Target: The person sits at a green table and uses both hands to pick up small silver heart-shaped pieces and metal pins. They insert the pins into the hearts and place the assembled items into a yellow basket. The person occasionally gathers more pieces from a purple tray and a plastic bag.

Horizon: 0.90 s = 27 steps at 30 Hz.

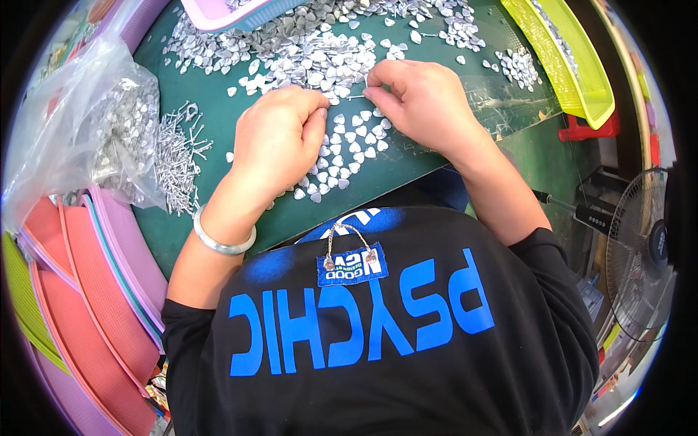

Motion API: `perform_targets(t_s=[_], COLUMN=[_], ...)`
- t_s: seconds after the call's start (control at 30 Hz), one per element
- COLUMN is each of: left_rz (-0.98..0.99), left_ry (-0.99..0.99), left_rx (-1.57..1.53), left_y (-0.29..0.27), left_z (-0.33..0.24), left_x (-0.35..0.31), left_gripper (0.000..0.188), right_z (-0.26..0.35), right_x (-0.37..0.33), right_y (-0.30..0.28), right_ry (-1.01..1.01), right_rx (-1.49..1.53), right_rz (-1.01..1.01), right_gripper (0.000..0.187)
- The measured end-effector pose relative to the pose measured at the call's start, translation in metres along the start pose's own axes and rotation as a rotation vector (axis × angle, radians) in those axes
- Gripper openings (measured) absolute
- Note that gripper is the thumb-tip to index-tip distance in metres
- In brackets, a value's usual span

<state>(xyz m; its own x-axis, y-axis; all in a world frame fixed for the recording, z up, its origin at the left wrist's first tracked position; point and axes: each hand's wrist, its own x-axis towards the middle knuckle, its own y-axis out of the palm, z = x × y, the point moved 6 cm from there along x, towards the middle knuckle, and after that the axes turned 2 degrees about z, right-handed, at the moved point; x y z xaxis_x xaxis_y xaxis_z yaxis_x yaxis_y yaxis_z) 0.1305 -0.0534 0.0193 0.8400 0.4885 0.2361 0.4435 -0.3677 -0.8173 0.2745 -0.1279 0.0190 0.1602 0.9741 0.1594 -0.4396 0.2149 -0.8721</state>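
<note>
Over a green tabletop point(291, 216), my two hands nearly meet at the near side of a big pile of small silver heart-shaped metal pieces point(320, 62). My right hand point(425, 102) pinches one end of a thin silver metal pin point(355, 97) between thumb and forefinger. The pin points left toward my left hand point(276, 134), whose thumb and forefinger are pressed together. What lies in that left pinch is too small and covered to make out. Below the fingertips, loose heart pieces point(356, 147) lie scattered between both hands.
Left of my hands lie a heap of silver pins point(178, 163) and a clear plastic bag point(65, 138) of heart pieces. A pink-and-blue basket point(251, 18) stands at the far edge, a yellow-green basket point(592, 94) far right. Stacked coloured baskets point(94, 291) fill the left; a fan point(640, 247) stands right.
</note>
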Motion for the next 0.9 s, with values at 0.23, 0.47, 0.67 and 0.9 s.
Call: perform_targets(t_s=[0.23, 0.47, 0.67, 0.9], left_rz=[-0.043, 0.032, 0.143, 0.188], left_ry=[0.153, 0.265, 0.424, 0.618], left_rx=[0.080, 0.169, 0.225, 0.231], left_y=[0.011, 0.012, 0.015, 0.019], left_z=[-0.014, -0.020, -0.024, -0.033], left_x=[0.023, 0.033, 0.041, 0.047], left_gripper=[0.017, 0.017, 0.011, 0.012], right_z=[0.001, -0.007, -0.023, -0.011], right_x=[0.001, -0.003, -0.002, 0.006], right_y=[0.011, 0.004, -0.005, 0.003], right_ry=[-0.006, 0.002, 0.079, -0.012], right_rx=[-0.006, 0.048, 0.055, -0.040], right_rz=[0.041, 0.025, -0.021, -0.064], right_gripper=[0.013, 0.014, 0.015, 0.012])
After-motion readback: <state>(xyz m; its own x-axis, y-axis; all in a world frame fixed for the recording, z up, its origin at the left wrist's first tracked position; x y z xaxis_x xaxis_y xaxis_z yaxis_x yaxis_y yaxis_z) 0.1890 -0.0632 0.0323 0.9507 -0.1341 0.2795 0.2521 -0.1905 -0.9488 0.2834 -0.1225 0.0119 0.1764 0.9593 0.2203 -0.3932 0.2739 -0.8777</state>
